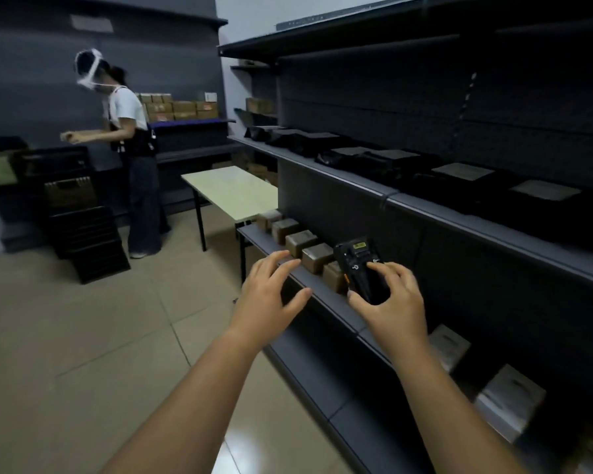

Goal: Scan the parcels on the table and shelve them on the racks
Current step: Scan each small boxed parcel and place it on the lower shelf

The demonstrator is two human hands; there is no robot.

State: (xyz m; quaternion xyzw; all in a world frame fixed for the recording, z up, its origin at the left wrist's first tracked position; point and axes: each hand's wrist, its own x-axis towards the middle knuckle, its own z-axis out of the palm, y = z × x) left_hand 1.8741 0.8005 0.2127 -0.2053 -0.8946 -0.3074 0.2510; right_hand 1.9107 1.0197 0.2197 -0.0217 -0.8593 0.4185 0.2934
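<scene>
Your right hand (394,302) is curled round a black handheld scanner (360,268). The thumb is at its lower end, a fingertip rests on its face, and a small yellow label sits near its top.

Just beyond that hand, a row of small brown cardboard parcels (300,242) runs away from you. They are blocky and matte, set side by side on the dark grey metal rack shelf (329,301).

Your left hand (271,292) is spread wide with straight fingers and holds nothing. Its fingertips are over the shelf's front lip, but contact cannot be told.

Above your right hand, the next shelf carries flat black plastic mailers (322,145) with pale labels. Below your right wrist, pale grey boxes (509,401) lie on the lowest shelf.

Well ahead of your left hand stands a pale counter (230,189) on thin black legs, over glossy beige floor tiles (83,336). Farther left, another person (134,159) stands by stacked black crates (83,241).
</scene>
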